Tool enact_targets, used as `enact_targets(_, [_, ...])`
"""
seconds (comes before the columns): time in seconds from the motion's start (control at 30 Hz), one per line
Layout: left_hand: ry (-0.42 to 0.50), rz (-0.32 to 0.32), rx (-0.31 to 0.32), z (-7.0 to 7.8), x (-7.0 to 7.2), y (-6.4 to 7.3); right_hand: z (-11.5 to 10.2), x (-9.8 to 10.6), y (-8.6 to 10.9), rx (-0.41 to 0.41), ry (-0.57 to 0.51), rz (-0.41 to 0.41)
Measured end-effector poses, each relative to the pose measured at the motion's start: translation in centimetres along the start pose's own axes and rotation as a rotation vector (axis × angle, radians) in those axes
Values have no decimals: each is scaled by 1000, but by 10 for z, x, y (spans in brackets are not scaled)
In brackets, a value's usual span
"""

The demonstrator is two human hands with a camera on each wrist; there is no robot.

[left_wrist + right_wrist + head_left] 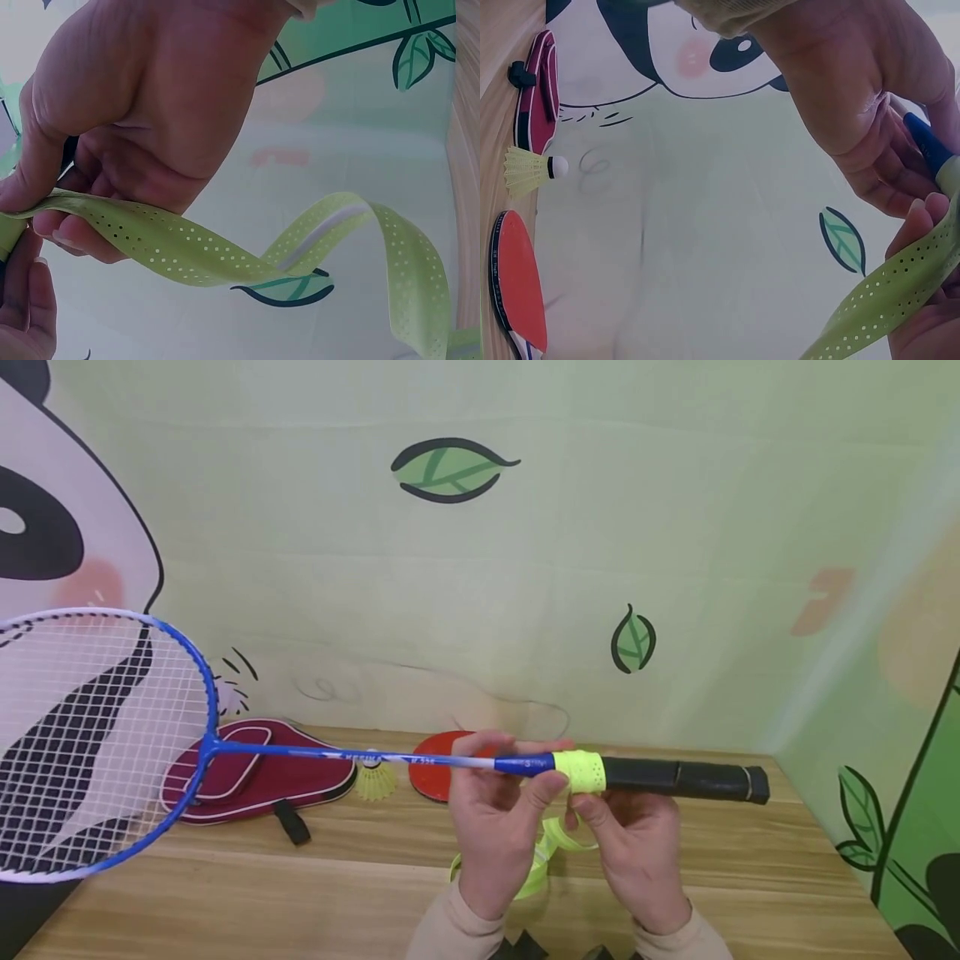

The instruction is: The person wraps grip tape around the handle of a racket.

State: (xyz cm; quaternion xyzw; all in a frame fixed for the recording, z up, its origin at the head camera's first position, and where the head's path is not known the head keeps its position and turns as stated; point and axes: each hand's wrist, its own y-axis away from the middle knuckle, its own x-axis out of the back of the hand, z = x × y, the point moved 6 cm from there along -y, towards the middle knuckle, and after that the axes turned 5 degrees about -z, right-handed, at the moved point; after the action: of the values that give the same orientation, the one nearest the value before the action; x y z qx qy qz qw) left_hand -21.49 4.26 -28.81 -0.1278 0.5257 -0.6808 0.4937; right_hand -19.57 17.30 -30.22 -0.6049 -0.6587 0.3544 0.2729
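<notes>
A blue and white badminton racket (525, 765) is held level, its strung head at the left and its black handle (675, 778) at the right. Perforated neon-yellow grip tape (581, 771) is wound round the top of the handle, beside the blue cone. My left hand (495, 827) holds the racket there, thumb at the wound tape and fingers behind the shaft. Just below the handle, my right hand (637, 852) pinches the tape between thumb and fingers. From that pinch a loose, twisted length of tape (187, 255) hangs down toward the table.
On the wooden table (300, 893) lie a dark red racket case (315, 781) with a black strap (291, 822), a yellow shuttlecock (375, 781) and a red table tennis paddle (431, 768). A printed backdrop (375, 568) rises behind the table. Dark pieces show at the bottom edge.
</notes>
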Motion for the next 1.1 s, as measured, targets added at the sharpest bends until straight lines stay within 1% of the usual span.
enact_targets(0.17, [-7,13,-19,1,1,0,-1,0,0,8,40,-14])
enact_targets(0.23, [-6,25,-15,1,2,0,-1,0,1,7,51,-10])
enact_targets(0.3, [-8,44,2,1,3,1,-1,0,1,5,48,-6])
enact_targets(0.37, [-23,73,33,0,4,2,0,0,0,3,30,-7])
enact_targets(0.5, [-73,124,90,-1,6,4,1,-1,0,0,-38,-20])
enact_targets(0.57, [-96,139,105,-1,7,4,1,-2,0,-8,-68,-24])
enact_targets(0.7, [-115,159,121,-2,8,5,2,-3,1,-23,-86,-15])
enact_targets(0.8, [-124,165,128,-2,9,5,2,-3,1,-19,-100,-7])
enact_targets(0.93, [-138,157,134,-3,9,5,2,-3,0,10,-119,-15])
enact_targets(1.1, [-125,126,164,-5,7,5,2,-2,-1,24,-146,-12])
